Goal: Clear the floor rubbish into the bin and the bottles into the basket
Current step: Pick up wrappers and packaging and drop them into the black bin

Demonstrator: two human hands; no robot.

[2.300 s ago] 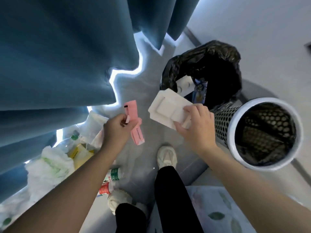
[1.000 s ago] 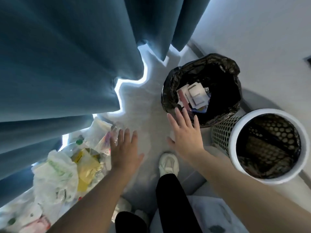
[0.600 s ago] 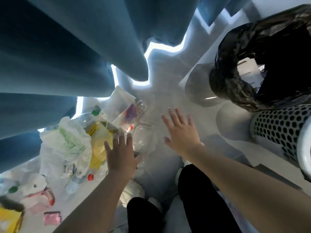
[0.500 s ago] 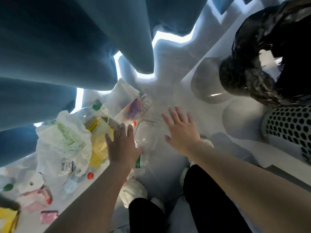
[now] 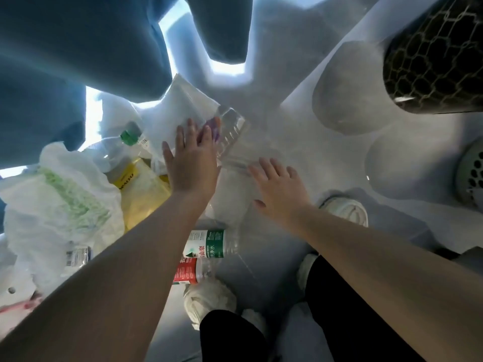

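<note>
Backlit and soft — daylight leaks in under the curtain (image 5: 65,61).
Gaps at the curtain hem burn out to white, and a halo bleeds over the dark blue folds; the floor (image 5: 274,74) looks pale, washed blue-grey. Two soft round shadows lie on it towards the right. The forearms (image 5: 117,283) in the foreground sit in shade. Glare flattens the white bag (image 5: 52,205) and the clear bottle (image 5: 232,134), whose edges smear. Wide-angle stretch bends the folds and swells the arms at the lower corners — detail is soft throughout.
</note>
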